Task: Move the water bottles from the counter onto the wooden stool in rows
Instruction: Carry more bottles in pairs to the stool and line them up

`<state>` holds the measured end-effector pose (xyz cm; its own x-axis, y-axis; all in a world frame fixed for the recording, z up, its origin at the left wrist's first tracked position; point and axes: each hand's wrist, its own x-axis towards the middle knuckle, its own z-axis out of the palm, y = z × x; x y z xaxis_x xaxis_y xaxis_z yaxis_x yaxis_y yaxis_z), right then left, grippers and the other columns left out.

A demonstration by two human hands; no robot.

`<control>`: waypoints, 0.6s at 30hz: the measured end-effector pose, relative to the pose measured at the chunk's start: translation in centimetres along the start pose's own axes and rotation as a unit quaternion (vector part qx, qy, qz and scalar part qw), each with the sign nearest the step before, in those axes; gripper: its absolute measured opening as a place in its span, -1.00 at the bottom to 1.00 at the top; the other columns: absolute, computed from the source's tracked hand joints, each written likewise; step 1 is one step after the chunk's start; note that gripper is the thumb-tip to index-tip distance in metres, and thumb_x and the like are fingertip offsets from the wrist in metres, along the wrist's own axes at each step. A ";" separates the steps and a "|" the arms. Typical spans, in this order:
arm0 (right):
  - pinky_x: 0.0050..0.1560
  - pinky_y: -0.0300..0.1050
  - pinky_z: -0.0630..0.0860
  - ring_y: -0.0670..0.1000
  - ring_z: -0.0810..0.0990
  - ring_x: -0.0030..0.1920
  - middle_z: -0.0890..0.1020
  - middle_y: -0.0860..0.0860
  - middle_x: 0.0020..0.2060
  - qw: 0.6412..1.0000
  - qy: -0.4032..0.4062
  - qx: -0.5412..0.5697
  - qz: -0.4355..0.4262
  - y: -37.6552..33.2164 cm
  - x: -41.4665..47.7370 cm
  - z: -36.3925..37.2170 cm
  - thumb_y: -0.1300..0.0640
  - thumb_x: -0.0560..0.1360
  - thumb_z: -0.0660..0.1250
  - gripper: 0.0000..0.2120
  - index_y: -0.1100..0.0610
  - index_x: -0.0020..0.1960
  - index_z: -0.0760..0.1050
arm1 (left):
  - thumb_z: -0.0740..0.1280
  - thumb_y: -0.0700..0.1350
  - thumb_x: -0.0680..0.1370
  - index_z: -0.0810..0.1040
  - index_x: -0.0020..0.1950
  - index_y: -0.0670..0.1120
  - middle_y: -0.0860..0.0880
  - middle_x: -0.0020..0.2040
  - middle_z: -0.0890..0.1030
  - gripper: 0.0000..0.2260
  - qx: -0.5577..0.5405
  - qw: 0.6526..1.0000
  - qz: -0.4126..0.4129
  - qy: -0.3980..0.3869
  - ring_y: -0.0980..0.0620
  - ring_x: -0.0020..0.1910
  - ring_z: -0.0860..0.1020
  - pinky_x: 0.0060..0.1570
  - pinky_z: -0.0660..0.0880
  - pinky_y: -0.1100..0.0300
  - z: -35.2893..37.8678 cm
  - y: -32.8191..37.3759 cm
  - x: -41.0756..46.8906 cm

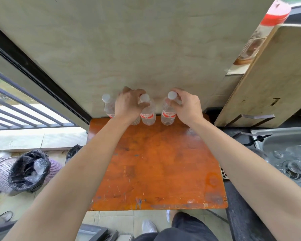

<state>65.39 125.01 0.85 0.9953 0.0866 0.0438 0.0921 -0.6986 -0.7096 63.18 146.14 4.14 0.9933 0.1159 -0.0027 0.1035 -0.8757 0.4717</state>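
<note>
Clear plastic water bottles (109, 107) with white caps and red-and-white labels stood upright in a row at the far edge of the orange wooden stool (155, 162), centre frame, against the wall (129, 49). The left hand (129, 103) curled round the middle bottle (147, 116) near its neck. The right hand (186, 106) pinched the neck of the rightmost bottle (167, 116).

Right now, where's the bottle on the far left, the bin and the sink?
Far-left bottle (109, 108): head view, on its clear body below the cap.
Bin (24, 185): head view, on the black bag at its rim.
Sink (285, 130): head view, on its metal back rim.
</note>
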 end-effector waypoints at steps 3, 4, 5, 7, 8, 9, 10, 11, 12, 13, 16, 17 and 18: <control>0.06 0.02 0.57 0.11 0.62 0.10 0.69 0.04 0.07 1.000 -0.009 -0.003 -0.010 -0.6 1.3 0.6 -0.10 0.55 0.40 -0.61 0.00 0.34 0.53 | 0.46 0.13 0.49 0.59 0.27 0.10 -0.09 0.19 0.49 -0.64 0.049 0.999 -0.004 0.018 -0.14 0.14 0.45 0.11 0.37 0.11 -0.3 -0.2 0.9; 0.07 0.01 0.57 0.10 0.62 0.12 0.69 0.05 0.09 1.000 -0.011 0.003 -0.009 -0.7 1.5 0.9 -0.09 0.55 0.40 -0.59 0.01 0.35 0.53 | 0.45 0.14 0.49 0.59 0.27 0.09 -0.09 0.20 0.50 -0.63 0.056 0.998 -0.004 0.024 -0.14 0.16 0.43 0.13 0.35 0.12 -0.2 -0.3 1.1; 0.07 -0.01 0.57 0.10 0.62 0.12 0.69 0.05 0.10 1.000 -0.015 0.008 -0.011 -0.9 1.7 1.3 -0.09 0.55 0.41 -0.59 0.01 0.36 0.52 | 0.45 0.14 0.50 0.59 0.27 0.08 -0.09 0.20 0.51 -0.63 0.056 0.998 -0.001 0.030 -0.14 0.18 0.42 0.15 0.34 0.11 -0.1 -0.3 1.2; 0.05 -0.03 0.57 0.07 0.63 0.11 0.69 0.03 0.09 0.999 -0.025 0.006 -0.032 -1.2 1.8 1.9 -0.11 0.55 0.40 -0.58 0.01 0.36 0.51 | 0.45 0.13 0.50 0.60 0.27 0.03 -0.08 0.19 0.58 -0.62 0.044 0.998 0.013 0.042 -0.12 0.23 0.42 0.20 0.35 0.06 0.3 -0.4 1.4; 0.05 -0.02 0.58 0.07 0.63 0.09 0.69 0.02 0.09 0.998 -0.027 -0.001 -0.048 -1.3 1.7 2.1 -0.12 0.55 0.39 -0.58 0.01 0.35 0.51 | 0.45 0.13 0.49 0.60 0.27 0.02 -0.07 0.18 0.61 -0.62 0.039 0.998 0.022 0.050 -0.10 0.25 0.44 0.21 0.35 0.03 0.5 -0.5 1.5; 0.04 -0.01 0.59 0.08 0.64 0.08 0.69 0.01 0.08 0.998 -0.027 -0.009 -0.060 -1.4 1.7 2.2 -0.14 0.55 0.39 -0.58 0.01 0.34 0.51 | 0.46 0.13 0.49 0.61 0.26 0.01 -0.05 0.17 0.63 -0.62 0.038 0.997 0.028 0.055 -0.09 0.25 0.45 0.22 0.34 0.01 0.7 -0.7 1.5; 0.03 -0.02 0.59 0.08 0.65 0.07 0.69 0.01 0.08 0.997 -0.026 -0.014 -0.066 -1.4 1.8 2.2 -0.15 0.55 0.38 -0.58 0.02 0.33 0.51 | 0.46 0.14 0.48 0.61 0.24 0.01 -0.03 0.16 0.65 -0.62 0.040 0.997 0.033 0.056 -0.08 0.25 0.46 0.22 0.33 0.01 0.8 -0.9 1.6; 0.00 -0.03 0.59 0.09 0.65 0.05 0.69 0.02 0.06 0.997 -0.025 -0.018 -0.068 -1.4 1.8 2.1 -0.15 0.55 0.38 -0.58 0.03 0.32 0.51 | 0.46 0.14 0.48 0.60 0.23 0.02 -0.01 0.14 0.66 -0.63 0.045 0.997 0.037 0.054 -0.07 0.24 0.46 0.21 0.32 0.01 0.8 -1.0 1.7; -0.02 -0.06 0.57 0.09 0.65 0.04 0.69 0.03 0.05 0.997 -0.028 -0.022 -0.069 -1.3 1.8 2.0 -0.15 0.54 0.39 -0.58 0.04 0.31 0.52 | 0.45 0.15 0.48 0.60 0.21 0.02 -0.01 0.13 0.66 -0.63 0.048 0.997 0.039 0.049 -0.08 0.23 0.47 0.20 0.31 0.01 0.9 -1.2 1.8; -0.04 -0.08 0.55 0.10 0.64 0.04 0.69 0.03 0.04 0.997 -0.034 -0.027 -0.069 -1.2 1.8 1.9 -0.16 0.54 0.39 -0.57 0.05 0.31 0.52 | 0.45 0.16 0.48 0.60 0.21 0.02 0.00 0.12 0.66 -0.63 0.052 0.997 0.041 0.044 -0.08 0.22 0.47 0.19 0.30 0.02 0.8 -1.2 1.9; 0.05 -0.06 0.54 0.09 0.61 0.16 0.64 0.05 0.17 0.996 -0.070 -0.027 -0.055 -1.5 1.8 1.3 -0.19 0.54 0.38 -0.49 0.06 0.38 0.46 | 0.44 0.19 0.48 0.56 0.25 0.04 0.04 0.23 0.61 -0.58 0.064 0.997 0.049 0.019 -0.04 0.28 0.44 0.20 0.25 0.06 0.1 -1.0 1.8; 0.10 -0.05 0.54 0.08 0.59 0.22 0.61 0.05 0.26 0.995 -0.079 -0.021 -0.049 -1.6 1.6 0.8 -0.20 0.56 0.35 -0.45 0.07 0.43 0.42 | 0.43 0.20 0.49 0.53 0.31 0.04 0.04 0.29 0.57 -0.55 0.054 0.997 0.050 0.011 -0.03 0.32 0.42 0.23 0.26 0.06 -0.4 -0.8 1.6; 0.14 -0.03 0.54 0.07 0.56 0.27 0.56 0.05 0.32 0.996 -0.080 -0.014 -0.046 -1.9 1.5 0.2 -0.21 0.58 0.30 -0.42 0.09 0.47 0.37 | 0.40 0.20 0.52 0.49 0.37 0.03 0.04 0.35 0.53 -0.52 0.035 0.998 0.049 0.006 -0.03 0.36 0.40 0.28 0.28 0.06 -1.0 -0.7 1.3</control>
<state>66.66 126.55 2.10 0.9651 0.2620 -0.0055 0.1867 -0.7021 -0.6872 64.39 147.35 4.67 0.9981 0.0339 0.0515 0.0101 -0.9138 0.4060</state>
